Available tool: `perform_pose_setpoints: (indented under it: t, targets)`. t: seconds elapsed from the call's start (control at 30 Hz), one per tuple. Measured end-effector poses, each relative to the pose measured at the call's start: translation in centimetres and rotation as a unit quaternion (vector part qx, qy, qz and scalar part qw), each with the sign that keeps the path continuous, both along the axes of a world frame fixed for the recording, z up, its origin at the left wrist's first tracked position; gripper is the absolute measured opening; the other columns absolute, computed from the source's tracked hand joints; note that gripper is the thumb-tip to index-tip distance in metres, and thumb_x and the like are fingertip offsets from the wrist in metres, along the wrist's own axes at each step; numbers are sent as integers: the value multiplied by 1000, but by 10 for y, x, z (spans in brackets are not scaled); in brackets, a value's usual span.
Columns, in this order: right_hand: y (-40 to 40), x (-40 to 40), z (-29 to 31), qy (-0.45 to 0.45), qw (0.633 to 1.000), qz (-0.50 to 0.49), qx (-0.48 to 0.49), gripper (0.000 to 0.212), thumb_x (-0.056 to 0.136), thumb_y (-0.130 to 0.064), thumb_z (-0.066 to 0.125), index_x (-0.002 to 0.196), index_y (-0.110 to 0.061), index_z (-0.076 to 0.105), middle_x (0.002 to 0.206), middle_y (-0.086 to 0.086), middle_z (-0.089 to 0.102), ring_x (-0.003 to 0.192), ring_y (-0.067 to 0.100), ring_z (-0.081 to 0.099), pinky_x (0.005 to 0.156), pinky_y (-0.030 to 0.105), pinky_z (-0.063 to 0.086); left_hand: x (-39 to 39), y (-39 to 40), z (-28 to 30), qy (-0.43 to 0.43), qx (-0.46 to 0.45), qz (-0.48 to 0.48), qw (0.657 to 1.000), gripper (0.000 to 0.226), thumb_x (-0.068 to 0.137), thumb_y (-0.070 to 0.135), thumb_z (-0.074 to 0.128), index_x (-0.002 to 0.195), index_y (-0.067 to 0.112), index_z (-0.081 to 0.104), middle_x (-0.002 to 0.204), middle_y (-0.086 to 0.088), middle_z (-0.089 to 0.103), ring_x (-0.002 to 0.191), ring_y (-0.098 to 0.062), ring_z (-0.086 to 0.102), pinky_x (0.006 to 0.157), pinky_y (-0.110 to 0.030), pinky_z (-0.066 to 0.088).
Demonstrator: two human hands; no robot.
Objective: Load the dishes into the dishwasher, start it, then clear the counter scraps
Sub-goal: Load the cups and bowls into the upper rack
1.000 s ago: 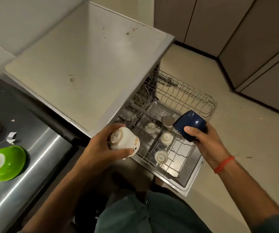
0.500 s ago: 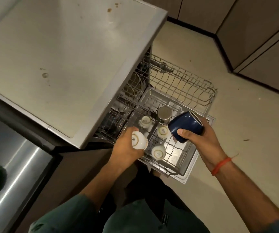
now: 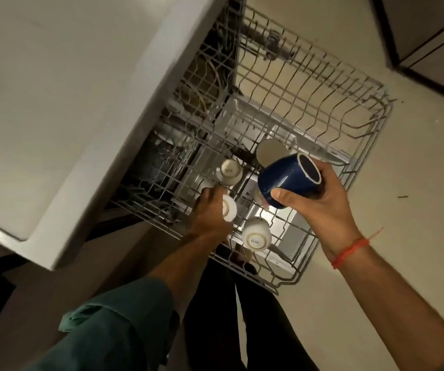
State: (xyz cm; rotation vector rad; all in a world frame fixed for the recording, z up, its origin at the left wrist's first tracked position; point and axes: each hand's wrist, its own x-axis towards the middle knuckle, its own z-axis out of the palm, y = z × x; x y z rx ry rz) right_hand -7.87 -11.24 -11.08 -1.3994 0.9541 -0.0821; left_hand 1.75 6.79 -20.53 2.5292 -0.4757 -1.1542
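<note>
Far left: dishwasher top panel point(image 3: 63, 97), bare, overhanging the pulled-out upper rack point(image 3: 370, 145).

Left hand point(image 3: 210, 212) is down in the rack near its front-left corner, fingers curled round a white cup point(image 3: 228, 211), base up, mouth down. Looks like it's being seated on the wires; can't tell if it's touching yet.

Already racked, all inverted: one white cup point(image 3: 230, 171) just behind the hand, another marked "SISTA" point(image 3: 255, 234) toward the rack's front edge, a steel tumbler point(image 3: 270, 153) further back near the middle.

Right hand point(image 3: 319, 207) is above the rack's right half, thumb and fingers wrapped on a dark blue mug point(image 3: 290, 178). The mug lies tilted, long axis roughly level, base pointing up-right toward the camera, mouth facing down-left toward the tumbler.

Key relation: open rack cells sit directly under and just right of the blue mug, so the right hand is the nearer one. My read: the mug needs tipping on until the mouth faces straight down, then lowering clear of the tumbler.

Back-right of the rack: empty tines. Floor point(image 3: 416, 236) beyond.
</note>
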Motion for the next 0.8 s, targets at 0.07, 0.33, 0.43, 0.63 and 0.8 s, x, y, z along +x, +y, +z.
perform_pose_setpoints:
  t: [0.07, 0.33, 0.43, 0.63, 0.8]
  targets:
    - [-2, 1, -11, 4, 1000, -13, -1, 72, 62, -13, 90, 124, -28, 56, 119, -7, 65, 105, 7, 66, 93, 31, 56, -1, -1, -6, -5, 7, -27, 1000, 83, 79, 15, 78, 147, 28, 33, 147, -3, 35, 131, -27, 44, 87, -35, 46]
    - [-15, 11, -37, 8, 999, -12, -32, 69, 67, -12, 90, 121, -33, 53, 123, -6, 63, 113, 12, 62, 99, 37, 54, -4, -9, -15, -52, 1, -76, 996, 75, 77, 14, 81, 139, 25, 39, 143, -5, 31, 128, -25, 41, 82, -31, 47]
    - [-14, 16, -38, 3, 999, -2, -37, 69, 67, -11, 90, 122, -31, 53, 123, -7, 63, 112, 10, 62, 97, 32, 54, -6, -10, -19, -62, 3, -102, 993, 75, 78, 12, 81, 140, 24, 41, 144, -8, 32, 129, -27, 39, 90, -38, 55]
    - [-8, 32, -44, -3, 998, 34, -44, 73, 65, -11, 92, 126, -26, 54, 121, -10, 63, 110, 4, 63, 94, 28, 55, -3, -7, -16, -24, 29, -120, 992, 86, 81, 18, 79, 150, 31, 30, 156, -4, 18, 140, -27, 27, 98, -41, 50]
    - [5, 52, -50, -18, 991, 101, -83, 72, 62, -17, 94, 120, -28, 54, 119, -13, 62, 111, 6, 62, 97, 33, 54, 11, 21, 17, -27, 59, -90, 994, 87, 80, 41, 81, 149, 38, 29, 160, 5, 19, 142, -24, 33, 106, -43, 43]
